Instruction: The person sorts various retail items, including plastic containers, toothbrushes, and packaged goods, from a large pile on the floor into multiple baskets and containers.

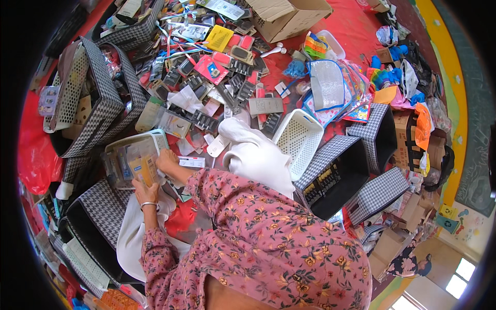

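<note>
A clear plastic container [118,159] with a pale rim holds several small packs, at the left of the heap. Over its near side is a yellow-tan packet [144,169]. My left hand [146,193], with a bracelet at the wrist, closes its fingers on the packet's lower edge. Beside the container's right rim my right hand [166,161] is curled closed; what its fingers hold, if anything, is hidden. A small white box [191,161] lies just right of that hand. White cloth [139,237] covers my leg below the left hand.
Carded goods [196,77] are heaped ahead on a red sheet. Houndstooth boxes [98,119] stand at the left, and another houndstooth box [330,175] at the right. A white perforated basket [299,139] sits by my right knee. A cardboard box [289,18] stands at the far side.
</note>
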`<control>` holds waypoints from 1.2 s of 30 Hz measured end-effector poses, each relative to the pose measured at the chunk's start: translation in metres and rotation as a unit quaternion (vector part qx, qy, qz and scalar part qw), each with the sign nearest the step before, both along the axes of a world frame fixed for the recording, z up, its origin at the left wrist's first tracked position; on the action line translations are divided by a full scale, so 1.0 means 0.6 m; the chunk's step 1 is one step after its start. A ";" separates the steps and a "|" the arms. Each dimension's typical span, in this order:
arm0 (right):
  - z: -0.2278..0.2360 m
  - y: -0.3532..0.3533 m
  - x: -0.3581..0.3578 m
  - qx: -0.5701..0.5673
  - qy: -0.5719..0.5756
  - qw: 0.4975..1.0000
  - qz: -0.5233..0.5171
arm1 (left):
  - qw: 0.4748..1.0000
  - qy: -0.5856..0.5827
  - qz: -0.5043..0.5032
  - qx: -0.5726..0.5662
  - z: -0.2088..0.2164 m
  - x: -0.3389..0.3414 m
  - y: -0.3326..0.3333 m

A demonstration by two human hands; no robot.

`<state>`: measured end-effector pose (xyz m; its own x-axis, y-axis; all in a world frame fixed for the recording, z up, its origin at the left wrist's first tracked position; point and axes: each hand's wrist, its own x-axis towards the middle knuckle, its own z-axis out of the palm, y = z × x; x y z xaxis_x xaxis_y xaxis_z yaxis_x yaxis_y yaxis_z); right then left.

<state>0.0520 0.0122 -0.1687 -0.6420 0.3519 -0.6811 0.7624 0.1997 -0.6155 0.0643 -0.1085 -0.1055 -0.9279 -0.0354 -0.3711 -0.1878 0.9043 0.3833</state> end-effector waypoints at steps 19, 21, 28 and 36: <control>-0.118 -0.019 -0.027 0.101 0.029 0.994 0.009 | 0.958 0.065 -0.243 -0.137 -0.120 0.020 -0.001; -0.090 0.005 -0.034 0.026 0.040 0.998 0.039 | 0.954 0.097 -0.257 -0.118 -0.129 0.016 -0.006; -0.089 0.010 -0.055 0.059 0.066 0.992 0.089 | 0.978 0.108 -0.174 -0.025 -0.114 0.007 -0.018; -0.058 0.017 -0.076 0.147 0.120 0.970 0.151 | 0.809 -0.097 0.559 0.155 -0.219 -0.027 -0.153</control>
